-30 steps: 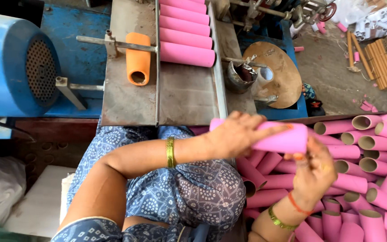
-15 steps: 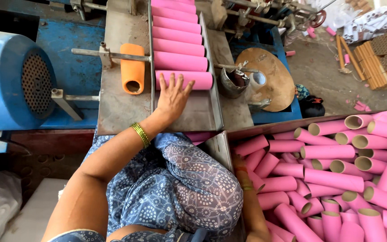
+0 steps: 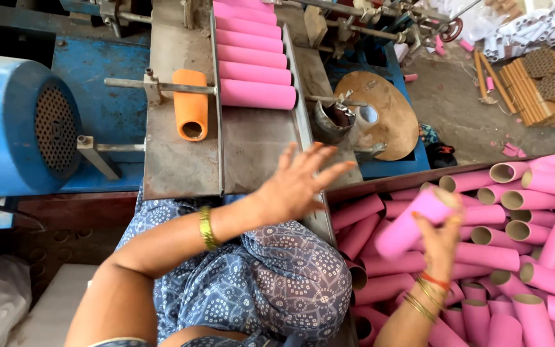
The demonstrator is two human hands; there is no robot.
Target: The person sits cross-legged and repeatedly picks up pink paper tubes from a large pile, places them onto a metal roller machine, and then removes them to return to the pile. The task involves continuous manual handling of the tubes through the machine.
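— Two hands are in my view from above. Which one holds something?

— My right hand [image 3: 443,241] is closed around one pink tube [image 3: 412,222], gripping its lower end so the tube tilts up and away from me, lifted above the heap of pink tubes [image 3: 521,257]. My left hand [image 3: 300,183] holds nothing: its fingers are spread wide, hovering over the near edge of the metal surface [image 3: 184,154], just beside that raised tube.

— Where does everything sit relative to the surface?

— A row of pink tubes [image 3: 252,51] lies crosswise along its far half, side by side. Left of that row, an orange tube [image 3: 190,106] rests under a thin metal rod. Further left stands a blue motor housing [image 3: 24,125]. Right of the surface sits a round brown disc [image 3: 380,115], and the heap fills the bin below it. My lap, in blue patterned cloth [image 3: 258,283], is nearest me.
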